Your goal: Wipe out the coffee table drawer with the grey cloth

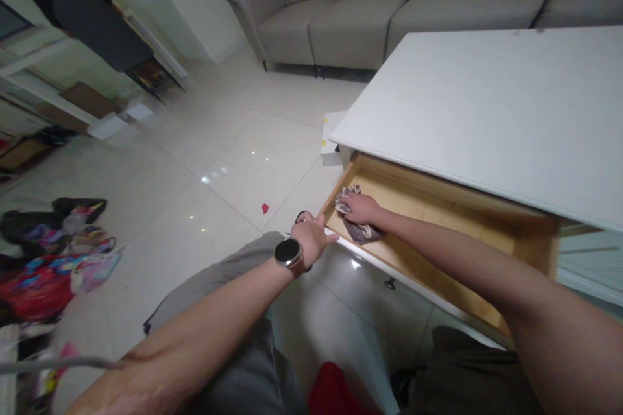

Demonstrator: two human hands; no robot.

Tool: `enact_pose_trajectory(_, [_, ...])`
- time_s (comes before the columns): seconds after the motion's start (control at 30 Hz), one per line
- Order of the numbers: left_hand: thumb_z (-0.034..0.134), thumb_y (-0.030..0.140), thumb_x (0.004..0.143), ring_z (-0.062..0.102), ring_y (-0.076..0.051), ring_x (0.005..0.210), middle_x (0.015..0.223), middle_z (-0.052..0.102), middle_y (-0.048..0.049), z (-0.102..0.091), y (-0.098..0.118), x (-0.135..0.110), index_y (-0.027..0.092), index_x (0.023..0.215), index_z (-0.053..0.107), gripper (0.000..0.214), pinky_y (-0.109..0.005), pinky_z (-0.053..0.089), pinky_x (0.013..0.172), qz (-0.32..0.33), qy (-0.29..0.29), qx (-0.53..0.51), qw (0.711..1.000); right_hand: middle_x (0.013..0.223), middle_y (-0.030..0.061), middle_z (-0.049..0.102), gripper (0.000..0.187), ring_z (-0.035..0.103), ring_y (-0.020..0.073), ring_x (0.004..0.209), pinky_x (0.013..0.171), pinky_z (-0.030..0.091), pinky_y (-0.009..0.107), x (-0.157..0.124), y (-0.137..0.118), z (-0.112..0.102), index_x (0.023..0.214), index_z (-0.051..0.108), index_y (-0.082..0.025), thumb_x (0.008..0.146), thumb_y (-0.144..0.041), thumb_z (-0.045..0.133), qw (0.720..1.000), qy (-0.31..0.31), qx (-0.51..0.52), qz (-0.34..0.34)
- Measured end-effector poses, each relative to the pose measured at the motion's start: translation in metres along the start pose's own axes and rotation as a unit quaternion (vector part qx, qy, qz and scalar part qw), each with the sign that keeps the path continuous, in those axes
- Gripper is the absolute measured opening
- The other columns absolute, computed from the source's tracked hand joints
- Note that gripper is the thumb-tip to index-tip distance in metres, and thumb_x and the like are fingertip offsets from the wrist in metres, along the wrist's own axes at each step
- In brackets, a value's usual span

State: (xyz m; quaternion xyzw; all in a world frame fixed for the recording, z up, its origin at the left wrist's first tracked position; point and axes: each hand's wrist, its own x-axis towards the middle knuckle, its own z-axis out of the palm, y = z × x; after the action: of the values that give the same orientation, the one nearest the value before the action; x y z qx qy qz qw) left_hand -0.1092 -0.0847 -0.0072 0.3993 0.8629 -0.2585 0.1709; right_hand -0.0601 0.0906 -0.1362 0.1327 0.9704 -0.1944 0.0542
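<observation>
My right hand (361, 209) presses a crumpled, dark patterned cloth (360, 233) with pale edges against the bottom of a wooden drawer (413, 194), near its left end. The fingers rest bent over the cloth. At the drawer's front left corner, my left hand (309, 238) grips the edge, thumb and fingers on either side; some fingertips are hidden. A wristwatch (288, 251) with a brown strap is on my left wrist. The drawer is pulled out from under a white tabletop (487, 97), and a dark knob (390, 283) sticks out from its white front.
A grey sofa (341, 26) stands behind the table. Beside the table is a white box (333, 139). A red scrap (265, 208) lies on the tiled floor (233, 162). Bags and clutter (58, 259) fill the far left. Something red (333, 389) is between my legs.
</observation>
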Motion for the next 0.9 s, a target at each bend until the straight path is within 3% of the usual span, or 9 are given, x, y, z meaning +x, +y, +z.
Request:
enact_pose_trajectory(0.13, [0.032, 0.066, 0.098, 0.067, -0.031, 0.109, 0.136, 0.055, -0.0268, -0.003, 0.001, -0.001, 0.015, 0.143, 0.048, 0.07, -0.036, 0.054, 0.084, -0.008, -0.008, 0.004, 1.0, 0.121, 0.0108, 0.068, 0.042, 0.066, 0.0269, 0.104, 0.089, 0.05, 0.036, -0.003, -0.004, 0.0, 0.124, 0.068, -0.025, 0.082, -0.028, 0.064, 0.988, -0.062, 0.019, -0.142])
enact_pose_trajectory(0.23, [0.031, 0.066, 0.098, 0.067, -0.03, 0.11, 0.133, 0.056, -0.0273, -0.005, 0.001, -0.002, 0.014, 0.143, 0.048, 0.07, -0.035, 0.054, 0.084, -0.003, -0.007, 0.015, 1.0, 0.12, 0.0092, 0.07, 0.044, 0.065, 0.0242, 0.106, 0.092, 0.049, 0.032, 0.0, -0.005, 0.008, 0.123, 0.069, -0.021, 0.079, -0.021, 0.064, 0.973, -0.08, 0.108, -0.185])
enact_pose_trajectory(0.33, [0.03, 0.066, 0.099, 0.067, -0.03, 0.111, 0.132, 0.057, -0.026, -0.006, 0.001, -0.003, 0.015, 0.143, 0.048, 0.069, -0.034, 0.053, 0.085, 0.002, -0.004, 0.027, 1.0, 0.118, 0.0085, 0.072, 0.043, 0.065, 0.0229, 0.106, 0.094, 0.048, 0.031, 0.001, -0.005, 0.015, 0.116, 0.072, -0.017, 0.074, -0.016, 0.063, 0.966, -0.066, 0.192, -0.163])
enact_pose_trajectory(0.43, [0.03, 0.066, 0.099, 0.068, -0.029, 0.107, 0.13, 0.058, -0.0248, -0.005, 0.0, -0.003, 0.016, 0.143, 0.048, 0.069, -0.034, 0.054, 0.084, 0.008, -0.001, 0.029, 1.0, 0.109, 0.0051, 0.074, 0.039, 0.065, 0.0219, 0.101, 0.092, 0.048, 0.029, -0.001, -0.006, 0.016, 0.105, 0.075, -0.016, 0.068, -0.016, 0.061, 0.954, -0.01, 0.271, -0.13])
enact_pose_trajectory(0.63, [0.027, 0.065, 0.099, 0.068, -0.029, 0.107, 0.13, 0.058, -0.0248, -0.003, -0.001, -0.004, 0.014, 0.143, 0.048, 0.071, -0.035, 0.054, 0.085, 0.015, 0.012, 0.022, 1.0, 0.083, 0.0, 0.071, 0.031, 0.063, 0.0194, 0.081, 0.075, 0.048, 0.026, 0.004, 0.007, 0.011, 0.087, 0.074, -0.014, 0.063, -0.017, 0.055, 0.906, 0.083, 0.414, -0.038])
enact_pose_trajectory(0.8, [0.026, 0.066, 0.099, 0.067, -0.03, 0.111, 0.132, 0.056, -0.0249, -0.005, 0.0, -0.005, 0.014, 0.143, 0.049, 0.071, -0.035, 0.055, 0.085, 0.011, 0.0, 0.019, 1.0, 0.1, 0.0034, 0.074, 0.035, 0.064, 0.0225, 0.093, 0.087, 0.049, 0.031, 0.004, 0.023, -0.002, 0.098, 0.075, -0.017, 0.067, -0.017, 0.059, 0.928, 0.168, 0.331, 0.018])
enact_pose_trajectory(0.9, [0.026, 0.066, 0.099, 0.067, -0.029, 0.11, 0.133, 0.056, -0.0249, -0.005, 0.0, -0.004, 0.015, 0.143, 0.048, 0.071, -0.035, 0.055, 0.085, 0.01, 0.001, 0.021, 1.0, 0.111, 0.0064, 0.071, 0.041, 0.062, 0.0248, 0.102, 0.092, 0.047, 0.034, -0.006, 0.011, -0.006, 0.112, 0.074, -0.021, 0.073, -0.021, 0.062, 0.961, 0.162, 0.218, -0.045])
